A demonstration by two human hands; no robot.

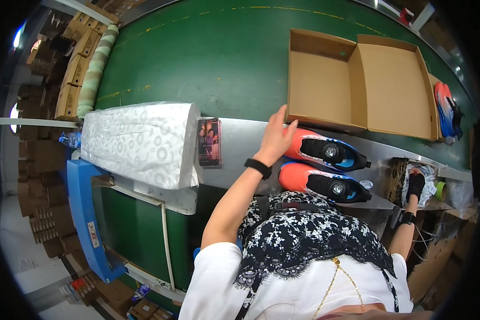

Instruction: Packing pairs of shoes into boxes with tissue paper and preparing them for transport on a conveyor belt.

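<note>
My left hand (277, 137), with a black wristband, is at the near left corner of an open brown shoebox (328, 124). Its fingers are stretched out, the tips at the box's edge, and nothing shows in its grasp. Just right of it lie two orange, black and blue sports shoes, one farther (317, 146) and one nearer (309, 177), each with a round dial, toes to the left. Far to the right, my right hand (415, 184), in a dark fingerless glove, reaches into a small carton (396, 181) of crumpled pale packets (426, 186). Its fingers are partly hidden among them.
A white patterned stack of wrapping paper (138, 144) lies left, beside a phone-like picture (209, 142). Behind runs a green belt (213, 64). More shoes (448, 110) stand beyond the box's right end. A roll of green tape (440, 191) sits by the carton.
</note>
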